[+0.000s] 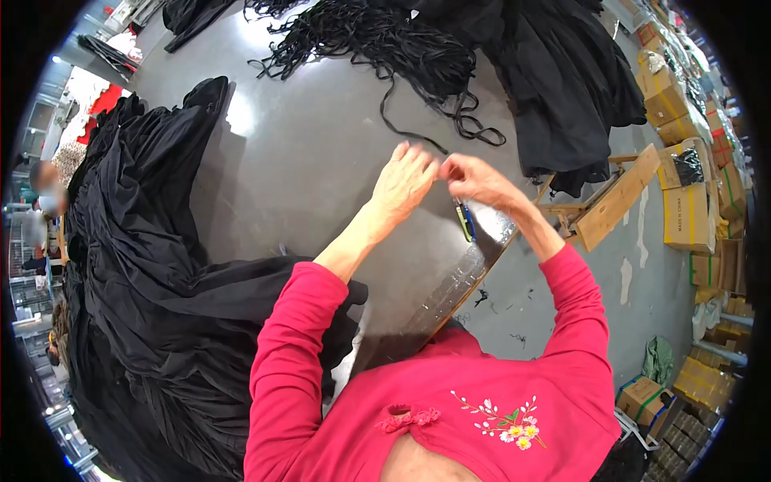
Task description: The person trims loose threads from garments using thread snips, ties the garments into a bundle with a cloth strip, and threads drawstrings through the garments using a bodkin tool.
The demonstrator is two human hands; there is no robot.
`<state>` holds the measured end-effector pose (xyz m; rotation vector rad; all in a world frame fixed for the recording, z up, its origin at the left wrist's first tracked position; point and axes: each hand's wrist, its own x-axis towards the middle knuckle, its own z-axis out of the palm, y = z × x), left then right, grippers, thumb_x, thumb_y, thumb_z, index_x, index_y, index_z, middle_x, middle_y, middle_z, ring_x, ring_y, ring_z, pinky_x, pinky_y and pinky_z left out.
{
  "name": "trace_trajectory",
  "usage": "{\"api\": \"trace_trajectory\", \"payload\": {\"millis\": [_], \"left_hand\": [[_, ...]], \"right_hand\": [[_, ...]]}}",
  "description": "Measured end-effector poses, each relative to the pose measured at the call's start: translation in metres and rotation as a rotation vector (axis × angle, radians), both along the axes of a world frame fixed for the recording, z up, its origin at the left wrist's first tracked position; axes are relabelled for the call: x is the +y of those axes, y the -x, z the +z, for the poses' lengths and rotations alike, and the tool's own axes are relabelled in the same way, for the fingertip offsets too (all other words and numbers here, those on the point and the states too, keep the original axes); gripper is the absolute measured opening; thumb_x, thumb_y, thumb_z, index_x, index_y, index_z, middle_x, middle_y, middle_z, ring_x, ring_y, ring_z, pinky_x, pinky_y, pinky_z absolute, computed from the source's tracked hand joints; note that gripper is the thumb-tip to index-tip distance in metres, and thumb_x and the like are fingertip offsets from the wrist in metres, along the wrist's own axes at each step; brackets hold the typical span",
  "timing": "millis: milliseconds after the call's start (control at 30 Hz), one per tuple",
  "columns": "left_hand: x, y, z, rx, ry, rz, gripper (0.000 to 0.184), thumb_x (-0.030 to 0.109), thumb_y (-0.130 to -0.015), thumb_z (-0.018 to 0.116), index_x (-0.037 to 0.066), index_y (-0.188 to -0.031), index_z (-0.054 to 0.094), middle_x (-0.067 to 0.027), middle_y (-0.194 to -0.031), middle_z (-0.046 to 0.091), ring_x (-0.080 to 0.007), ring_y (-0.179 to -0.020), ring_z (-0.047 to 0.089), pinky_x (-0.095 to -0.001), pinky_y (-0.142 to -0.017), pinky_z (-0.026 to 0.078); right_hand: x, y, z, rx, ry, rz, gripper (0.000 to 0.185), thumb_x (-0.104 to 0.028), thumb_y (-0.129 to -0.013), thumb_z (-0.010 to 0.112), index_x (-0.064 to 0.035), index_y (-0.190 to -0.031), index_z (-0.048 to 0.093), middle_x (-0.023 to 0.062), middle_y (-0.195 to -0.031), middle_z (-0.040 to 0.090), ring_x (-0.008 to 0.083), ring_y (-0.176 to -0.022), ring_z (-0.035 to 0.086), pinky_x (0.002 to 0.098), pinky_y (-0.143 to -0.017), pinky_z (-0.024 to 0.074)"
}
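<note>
Over the grey table, my left hand (403, 183) is closed, its fingers bent towards my right hand (475, 178). Those fingertips are blurred, and whatever they hold is hidden. A thin black fabric strip (401, 131) runs from a tangled heap of black strips (377, 48) down to my right fingers, which pinch around its end. Just below my right hand, by the table edge, lies a small blue and yellow-green tool (465, 221), perhaps a cutter or snips; its upper end is partly hidden.
Black cloth (136, 233) is heaped along the left of the table (297, 153). More black cloth (562, 80) hangs over the right edge. Beyond stand a wooden frame (617, 197) and stacked cardboard boxes (687, 217). Blurred people (48, 189) are at far left.
</note>
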<state>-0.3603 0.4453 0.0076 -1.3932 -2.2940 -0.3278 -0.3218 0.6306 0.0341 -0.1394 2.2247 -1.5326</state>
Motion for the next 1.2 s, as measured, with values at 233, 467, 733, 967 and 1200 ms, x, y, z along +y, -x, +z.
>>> {"api": "trace_trajectory", "payload": {"millis": [233, 467, 733, 967, 1200], "left_hand": [[-0.05, -0.015, 0.006, -0.467, -0.088, 0.001, 0.016, 0.016, -0.082, 0.053, 0.005, -0.074, 0.046, -0.0106, -0.07, 0.048, -0.0279, -0.071, 0.05, -0.038, -0.062, 0.041], [-0.111, -0.027, 0.012, -0.619, -0.101, 0.279, 0.021, 0.018, -0.086, 0.05, 0.002, -0.073, 0.048, -0.0113, -0.063, 0.051, -0.0289, -0.061, 0.052, -0.0367, -0.055, 0.04], [-0.129, -0.048, -0.03, -0.969, -0.174, 0.496, 0.025, 0.021, -0.088, 0.046, 0.001, -0.073, 0.051, -0.0129, -0.057, 0.051, -0.0283, -0.054, 0.052, -0.0356, -0.052, 0.04], [-0.128, -0.044, -0.03, -0.941, -0.235, 0.493, 0.023, 0.019, -0.087, 0.045, 0.001, -0.074, 0.049, -0.0135, -0.057, 0.049, -0.0303, -0.053, 0.049, -0.0359, -0.052, 0.039], [-0.107, -0.034, 0.023, -0.837, -0.615, 0.647, 0.028, 0.024, -0.091, 0.042, 0.004, -0.073, 0.046, 0.001, -0.056, 0.036, -0.0092, -0.049, 0.033, -0.0262, -0.045, 0.029]], "right_hand": [[-0.001, -0.074, -0.048, 0.51, -0.682, -0.228, 0.035, -0.022, -0.07, 0.068, -0.0011, -0.089, 0.049, 0.0167, -0.081, 0.053, 0.0324, -0.076, 0.054, 0.0385, -0.067, 0.0446], [0.006, -0.08, -0.054, 0.217, -0.36, -0.176, 0.022, -0.018, -0.072, 0.061, -0.0003, -0.083, 0.054, 0.0174, -0.076, 0.056, 0.0324, -0.073, 0.057, 0.0395, -0.063, 0.046], [0.163, 0.022, -0.048, 0.716, -0.612, -1.0, 0.017, -0.017, -0.078, 0.056, -0.0028, -0.086, 0.057, 0.0166, -0.077, 0.06, 0.0345, -0.072, 0.058, 0.0407, -0.062, 0.0447], [0.198, 0.04, -0.105, 0.743, -1.01, -0.852, 0.023, -0.022, -0.076, 0.062, -0.0048, -0.09, 0.058, 0.0176, -0.08, 0.059, 0.0369, -0.078, 0.056, 0.0453, -0.068, 0.0438], [0.123, 0.07, -0.046, 0.948, -0.784, -0.63, 0.02, -0.02, -0.077, 0.06, -0.0065, -0.091, 0.057, 0.0131, -0.086, 0.054, 0.028, -0.079, 0.053, 0.0383, -0.072, 0.0437]]}}
